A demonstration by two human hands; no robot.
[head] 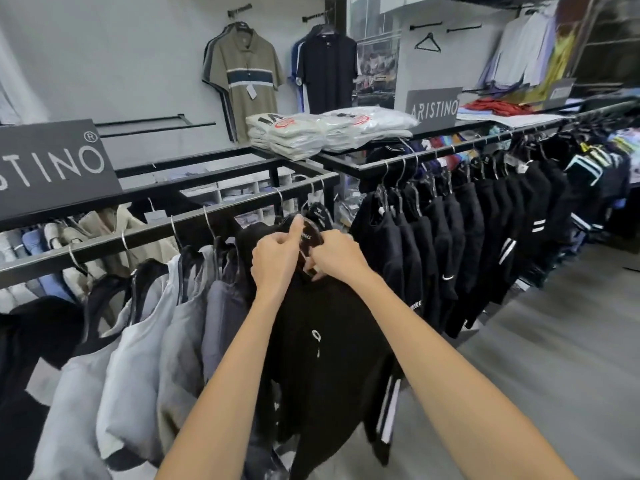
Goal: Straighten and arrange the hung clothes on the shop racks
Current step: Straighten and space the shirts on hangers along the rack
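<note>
Clothing shop — garment racks [450, 152], brand sign [433, 107].

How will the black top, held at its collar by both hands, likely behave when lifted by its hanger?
The black top is probably floppy: it drapes in soft folds under the hanger and would sway. It seems light, since the left hand and right hand manage it by the collar alone. Tilted, it may slide off the glossy hanger.

Soft, even indoor light fills the shop, bright with only faint shadows. The wide lens bows the rack rail [138, 233] toward the frame edges. Motion blur smears the hung shirts [519, 53] at upper right and the floor [554, 341]. The black garment [329, 341] swallows detail; the bagged folded shirts [311, 133] show faint glare.
</note>
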